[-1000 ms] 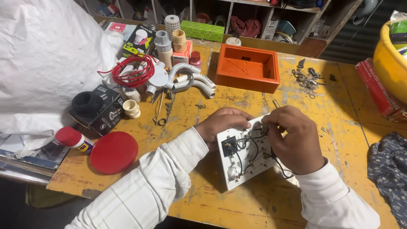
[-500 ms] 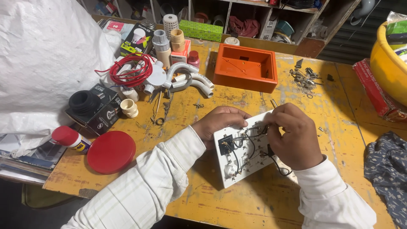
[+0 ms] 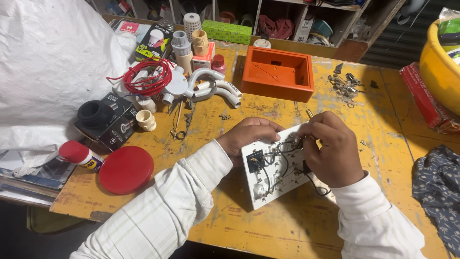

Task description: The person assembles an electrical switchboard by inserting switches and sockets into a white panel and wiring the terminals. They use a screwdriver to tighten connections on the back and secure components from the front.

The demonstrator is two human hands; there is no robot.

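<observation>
Head view. Looking down on a worn yellow table [image 3: 287,225]. Near its front edge, lying tilted with wiring side up: a white switch plate [image 3: 275,175], black wires [image 3: 282,165] looping across its back.

Left hand [image 3: 249,136] resting at the plate's upper left corner, fingers curled over the far edge and steadying the plate. Right hand [image 3: 330,151] sitting over the plate's right side, fingertips [image 3: 309,132] pressed together near the top edge, pinching at the wiring there; exactly what is being pinched, hidden by the knuckles. Both arms in white striped sleeves [image 3: 187,192].

Beyond the hands, well apart from the plate: an orange box [image 3: 278,73], open side up. To the box's right, a scatter of small metal bits [image 3: 342,84]. To its left, white pipe bends [image 3: 215,88] lying beside a coil of red wire [image 3: 148,79], and behind them a cluster of upright plastic fittings [image 3: 189,41].

Nearer the left edge: a black box [image 3: 112,127] carrying a black ribbed ring [image 3: 93,112], a small cream fitting [image 3: 145,120] just beside it. In front of those, a flat red lid [image 3: 126,169] and a red-capped tube [image 3: 79,154] touching its left side. A big white sheet [image 3: 52,67] covering the far left.

At the right edge: a yellow tub [image 3: 441,67], a red carton [image 3: 424,98] below it, and a patterned blue cloth [image 3: 438,187] hanging over the table's corner. Shelves [image 3: 287,19] running along the back.
</observation>
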